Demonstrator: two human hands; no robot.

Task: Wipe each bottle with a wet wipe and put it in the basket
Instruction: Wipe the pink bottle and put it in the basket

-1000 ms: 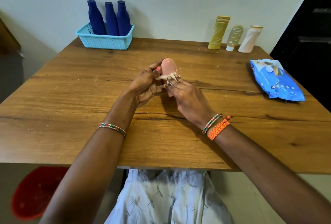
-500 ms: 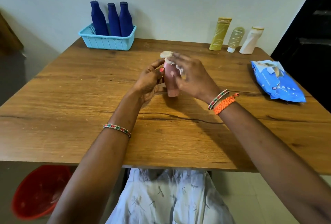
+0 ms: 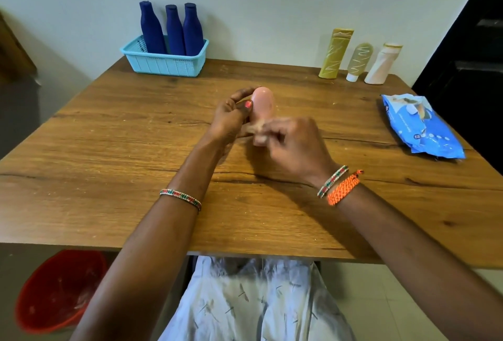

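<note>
1. Setting: a room in a home, plain and domestic.
2. Wooden worktop [image 3: 109,150] pushed against a bare pale painted wall [image 3: 272,0].
3. Household toiletries on it: bottles and tubes [image 3: 336,53], a blue pack of wet wipes [image 3: 424,128], a small plastic basket [image 3: 163,64].
4. Tiled floor [image 3: 381,286]; red plastic tub [image 3: 57,289] beneath the worktop.
5. Dark doorway [image 3: 473,41] at right.
</note>
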